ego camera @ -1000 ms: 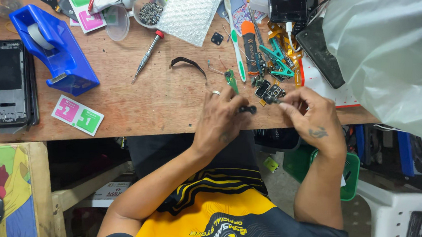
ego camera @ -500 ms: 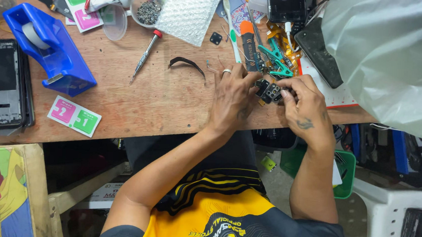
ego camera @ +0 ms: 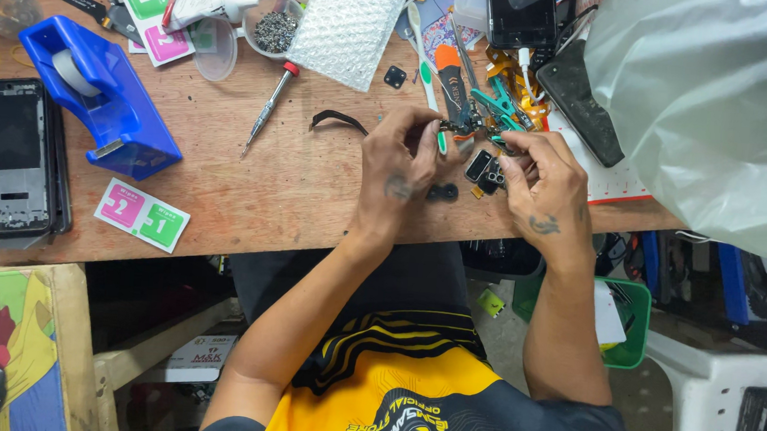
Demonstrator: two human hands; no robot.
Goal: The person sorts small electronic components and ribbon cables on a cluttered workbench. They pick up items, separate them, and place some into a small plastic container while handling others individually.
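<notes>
My left hand point(ego camera: 402, 166) hovers over the wooden bench point(ego camera: 295, 191), its fingertips pinching a small dark part point(ego camera: 458, 126) near the tool pile. My right hand point(ego camera: 543, 183) holds a small black camera module point(ego camera: 484, 170) with a short orange flex strip. A small black bracket point(ego camera: 442, 193) lies on the wood between my two hands. The two hands are close together, almost touching at the fingertips.
A blue tape dispenser point(ego camera: 103, 101) and a phone frame point(ego camera: 17, 156) sit at left, pink-green wipe packets point(ego camera: 142, 215) nearer me. A red-tipped screwdriver point(ego camera: 268, 108), bubble wrap point(ego camera: 347, 24), a screw cup point(ego camera: 275, 26), tweezers and cutters point(ego camera: 499, 102) lie behind. A grey plastic bag point(ego camera: 723, 113) fills the right.
Both hands moved up and away from the bench edge toward the tool pile. The camera module now sits in my right hand and my left fingers have closed on a small part.
</notes>
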